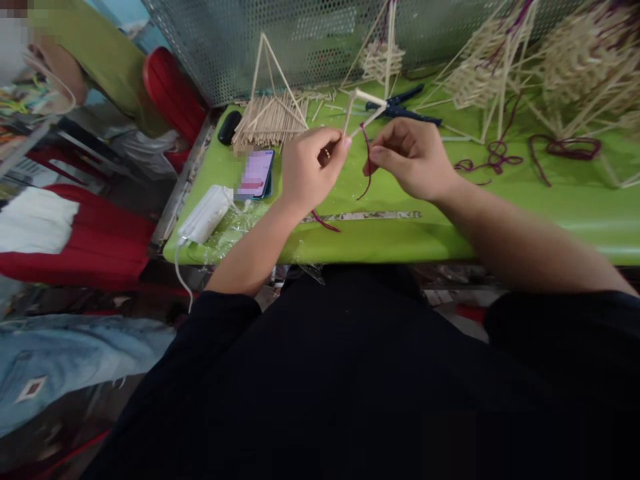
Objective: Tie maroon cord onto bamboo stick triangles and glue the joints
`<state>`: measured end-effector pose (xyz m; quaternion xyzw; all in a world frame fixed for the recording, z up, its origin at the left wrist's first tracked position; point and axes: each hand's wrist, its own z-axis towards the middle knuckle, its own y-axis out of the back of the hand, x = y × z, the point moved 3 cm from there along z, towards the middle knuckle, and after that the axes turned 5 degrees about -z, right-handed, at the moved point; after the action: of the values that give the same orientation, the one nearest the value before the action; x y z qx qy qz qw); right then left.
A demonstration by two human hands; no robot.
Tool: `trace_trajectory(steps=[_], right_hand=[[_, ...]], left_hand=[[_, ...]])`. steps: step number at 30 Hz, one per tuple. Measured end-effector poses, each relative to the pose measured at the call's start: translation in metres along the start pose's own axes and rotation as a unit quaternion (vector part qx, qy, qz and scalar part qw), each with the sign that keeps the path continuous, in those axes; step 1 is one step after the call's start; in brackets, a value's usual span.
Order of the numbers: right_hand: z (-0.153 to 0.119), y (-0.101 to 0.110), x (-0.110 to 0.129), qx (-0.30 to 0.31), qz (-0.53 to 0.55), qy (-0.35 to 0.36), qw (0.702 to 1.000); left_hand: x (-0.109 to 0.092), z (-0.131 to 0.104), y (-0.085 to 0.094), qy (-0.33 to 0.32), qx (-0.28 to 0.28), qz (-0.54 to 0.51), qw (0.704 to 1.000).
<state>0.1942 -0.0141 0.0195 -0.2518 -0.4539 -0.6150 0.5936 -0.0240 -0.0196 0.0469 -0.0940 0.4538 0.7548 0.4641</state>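
Between the thumb and fingertips of my left hand [311, 163] is the lower corner of a small frame of thin wooden sticks [371, 99], raised above the green table [450, 227]. A purple string [369, 150] is looped on the frame's lower stick and hangs down. My right hand [413, 159], its fingers pinched together, grips this string to the right of the frame. Just behind the frame lie dark-handled pliers [410, 115]. Another purple string end [326, 221] shows below my left wrist.
A stick pyramid [283, 60] stands by a pile of sticks [265, 127]. Nearby are a phone [257, 172] and a white corded device [207, 212]. Stacked stick structures [480, 73] and loose purple string [565, 147] are at right. Red chairs [107, 227] stand left, near another person's arm [63, 73].
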Motion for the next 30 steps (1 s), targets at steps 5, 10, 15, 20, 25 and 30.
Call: trace_trajectory(steps=[5, 10, 15, 20, 25, 30], right_hand=[[0.001, -0.002, 0.004, 0.012, 0.054, -0.023, 0.998], [-0.002, -0.006, 0.007, 0.033, 0.055, -0.045, 0.997], [-0.004, -0.006, 0.010, 0.021, 0.040, -0.036, 0.998], [-0.003, -0.004, 0.010, 0.017, 0.038, -0.021, 0.999], [-0.004, -0.002, 0.012, 0.013, 0.020, -0.022, 0.999], [-0.004, -0.002, 0.013, 0.005, 0.016, -0.029, 0.999]], left_hand=[[-0.007, -0.002, 0.001, -0.004, 0.022, 0.010, 1.000], [-0.009, -0.003, 0.000, -0.008, 0.028, 0.029, 0.999], [-0.010, -0.003, 0.000, -0.028, 0.019, 0.046, 0.998], [-0.009, -0.004, -0.001, -0.029, 0.022, 0.049, 0.998], [-0.008, -0.005, -0.002, -0.024, 0.023, 0.050, 0.998], [-0.009, -0.005, -0.001, -0.029, 0.018, 0.048, 0.998]])
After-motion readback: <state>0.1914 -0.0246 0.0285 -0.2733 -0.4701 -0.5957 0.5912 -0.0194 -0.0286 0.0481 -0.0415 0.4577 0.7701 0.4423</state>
